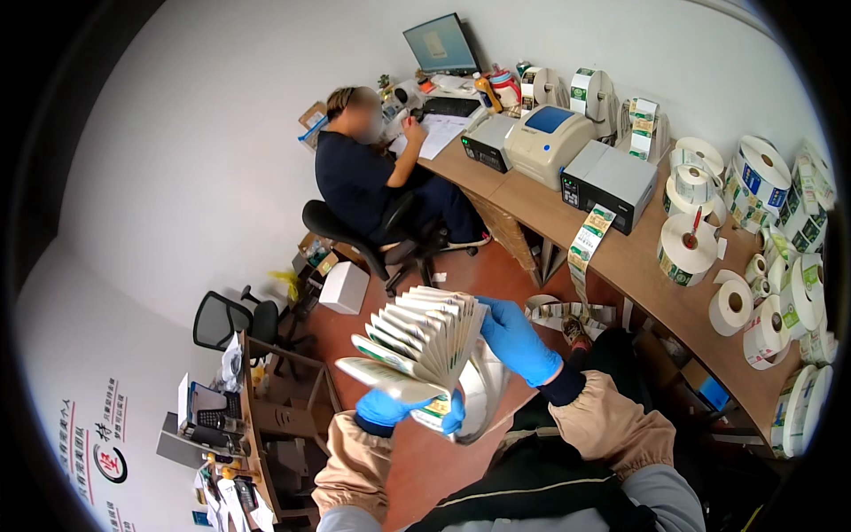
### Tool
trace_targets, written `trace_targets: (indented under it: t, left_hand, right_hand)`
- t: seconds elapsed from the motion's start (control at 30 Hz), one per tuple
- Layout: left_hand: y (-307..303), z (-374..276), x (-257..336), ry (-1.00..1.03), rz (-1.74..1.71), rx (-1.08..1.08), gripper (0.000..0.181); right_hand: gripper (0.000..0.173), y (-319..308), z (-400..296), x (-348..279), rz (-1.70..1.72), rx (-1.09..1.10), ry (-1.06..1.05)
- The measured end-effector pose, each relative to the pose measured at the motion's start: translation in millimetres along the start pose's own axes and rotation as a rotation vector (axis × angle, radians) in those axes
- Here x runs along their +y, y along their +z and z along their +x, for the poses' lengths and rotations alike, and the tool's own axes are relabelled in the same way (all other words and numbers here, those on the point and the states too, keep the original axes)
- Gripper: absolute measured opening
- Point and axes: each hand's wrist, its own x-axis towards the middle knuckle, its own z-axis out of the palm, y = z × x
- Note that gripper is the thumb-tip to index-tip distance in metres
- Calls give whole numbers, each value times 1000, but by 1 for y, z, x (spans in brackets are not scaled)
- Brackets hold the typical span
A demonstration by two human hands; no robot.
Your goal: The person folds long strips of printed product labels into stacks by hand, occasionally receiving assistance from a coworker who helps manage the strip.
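Before me is a fan-folded strip of printed labels (pixel 425 332), its folds spread apart like a fan. My left hand (pixel 392 405), in a blue glove, grips the bottom of the stack. My right hand (pixel 522 339), gloved the same way, holds the stack's right side near the top; its fingertips are partly hidden behind the labels. A loop of label strip (pixel 488 392) hangs below and behind the stack. More label strip (pixel 582 312) lies on the red floor by my foot.
A long wooden desk (pixel 615 266) runs along the right. It carries a label printer (pixel 608 183) with a strip hanging out, a cream printer (pixel 548 143) and several label rolls (pixel 688 249). A seated person (pixel 359 173) writes at its far end. An office chair (pixel 229 319) stands left.
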Motion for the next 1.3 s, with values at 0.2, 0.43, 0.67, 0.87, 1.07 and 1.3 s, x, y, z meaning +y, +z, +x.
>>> trace_targets:
  t: [0.2,0.43,0.67,0.87,1.07,1.3]
  left_hand:
    - [39,24,50,172,914,76,14]
    - [37,10,32,200,925,23,21]
    - [37,-12,-38,-1,662,7,54]
    - [7,-15,-19,-27,-181,194,85]
    - [10,52,-4,-144,-1059,-427,69]
    - [38,78,-20,-196,-716,-1009,34]
  right_hand:
    - [46,22,-27,-79,104,-350,104]
    - [89,25,-13,-80,-325,-653,-94]
    - [47,35,3,-47,-103,-568,-154]
    - [16,53,49,-103,-64,-474,-474]
    - [19,68,86,-195,162,-531,-201]
    - [23,-21,80,-278,-603,-488,-270]
